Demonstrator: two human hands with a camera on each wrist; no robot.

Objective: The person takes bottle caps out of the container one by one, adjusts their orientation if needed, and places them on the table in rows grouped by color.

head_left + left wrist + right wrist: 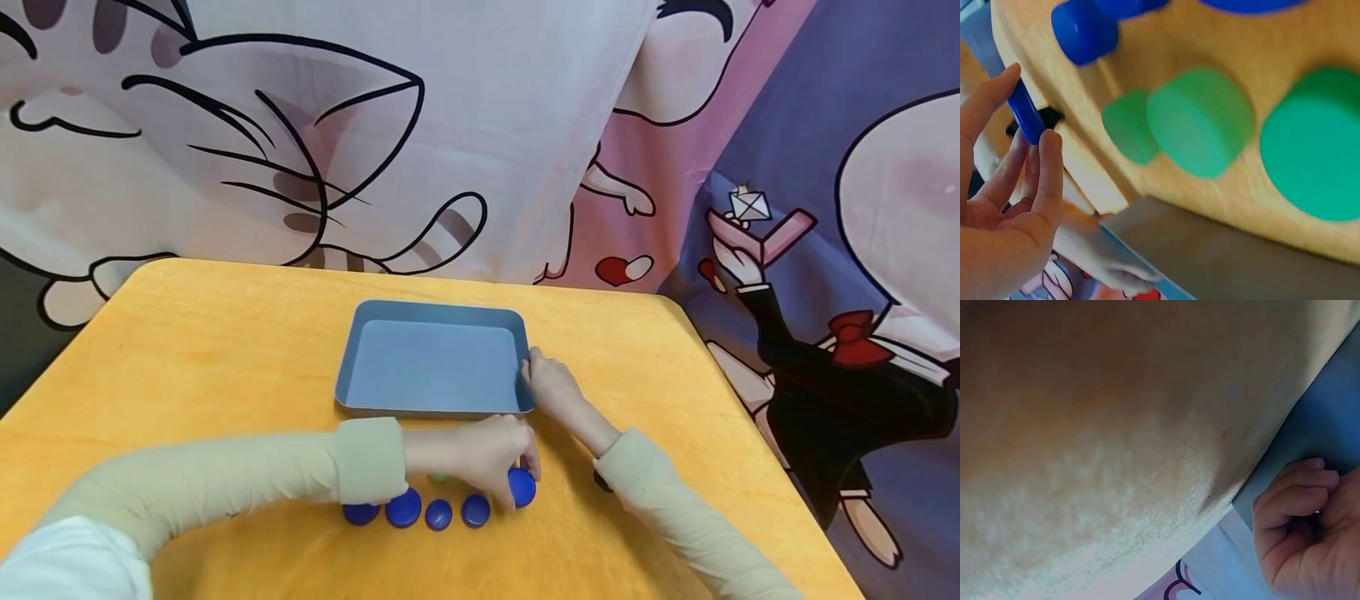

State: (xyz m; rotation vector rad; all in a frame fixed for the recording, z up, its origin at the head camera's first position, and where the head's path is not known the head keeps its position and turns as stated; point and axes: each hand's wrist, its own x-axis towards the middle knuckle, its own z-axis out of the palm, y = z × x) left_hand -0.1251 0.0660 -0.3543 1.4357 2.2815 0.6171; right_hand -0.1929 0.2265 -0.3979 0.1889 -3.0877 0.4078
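Note:
My left hand (491, 450) pinches a round blue bottle cap (522, 487) between thumb and fingertips, in front of the tray's near right corner. In the left wrist view this cap (1027, 112) is held edge-on. Several blue caps (403, 507) lie in a row to its left on the table. Green caps (1200, 122) show large in the left wrist view; the left forearm mostly hides them from the head. At the right side of a shallow blue-grey tray (438, 362), my right hand (553, 385) grips the rim with curled fingers.
Under everything is a yellow wood-look table (225, 358). A cartoon-printed cloth (480, 142) hangs behind it and along the right side. A small black object (602, 482) lies partly hidden by the right sleeve.

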